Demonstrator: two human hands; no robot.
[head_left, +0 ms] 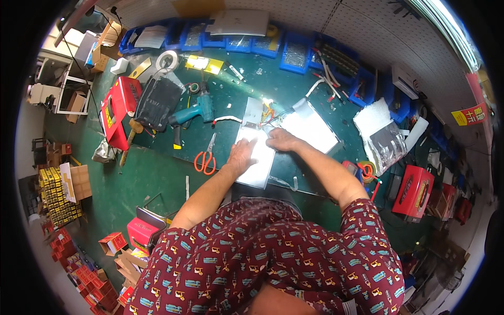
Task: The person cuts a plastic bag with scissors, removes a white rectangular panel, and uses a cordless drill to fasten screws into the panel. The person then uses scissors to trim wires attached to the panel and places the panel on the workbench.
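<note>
A bright metal panel or box (258, 170), partly washed out by glare, lies at the bench's near edge. My left hand (242, 156) rests on its left side with the fingers laid along the surface. At the panel's far right corner, my right hand (283, 140) is closed, its fingertips beside thin coloured wires (269, 114); what they pinch is too small to make out. A second bright panel (315, 128) lies just right of the wires. A white-sleeved cable (227, 119) runs out to the left. Orange-handled scissors (205, 157) lie left of my left hand.
On the green bench (157, 168), a teal cordless drill (197, 110), a black case (157, 102) and a red box (118, 107) stand to the left. Blue bins (294, 55) line the back. Bubble-wrapped goods (382, 136) and another red box (413, 193) are at right.
</note>
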